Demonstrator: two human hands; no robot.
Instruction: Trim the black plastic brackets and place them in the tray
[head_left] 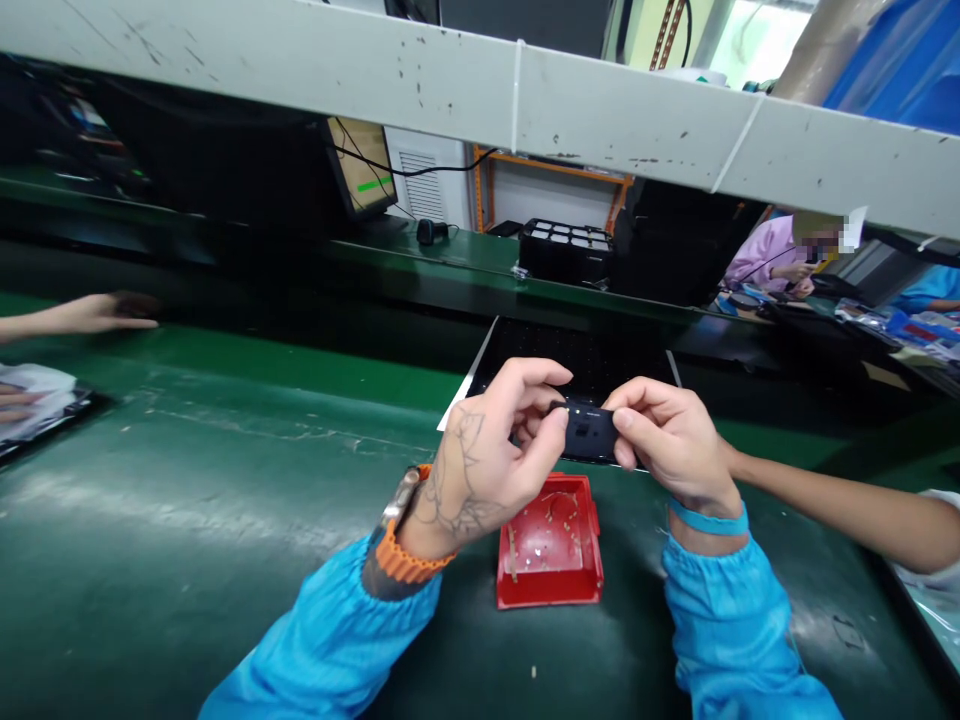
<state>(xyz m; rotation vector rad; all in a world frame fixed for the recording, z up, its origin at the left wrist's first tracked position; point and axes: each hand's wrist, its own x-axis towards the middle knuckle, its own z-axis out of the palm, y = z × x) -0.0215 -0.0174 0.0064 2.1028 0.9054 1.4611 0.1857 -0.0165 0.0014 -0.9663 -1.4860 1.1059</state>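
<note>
Black, small rectangular plastic part (590, 432) sits pinched between your left hand (480, 455) at nine o'clock and right hand (671, 440) at three, above a red plastic tray (551, 545) on the green belt (225, 480).

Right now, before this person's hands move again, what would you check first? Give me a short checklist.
1. Grip on the small black part: ok. The left hand and right hand pinch it from either side.
2. Red tray close by: ok. It sits on the green bench just below the hands.
3. Tray contents: cannot tell. There are small pale bits in it, too small to name.
4. Co-worker's forearm apart from the hands: ok. It lies off to the right, not touching.
5. Part's underside: cannot tell. It is hidden.
</note>
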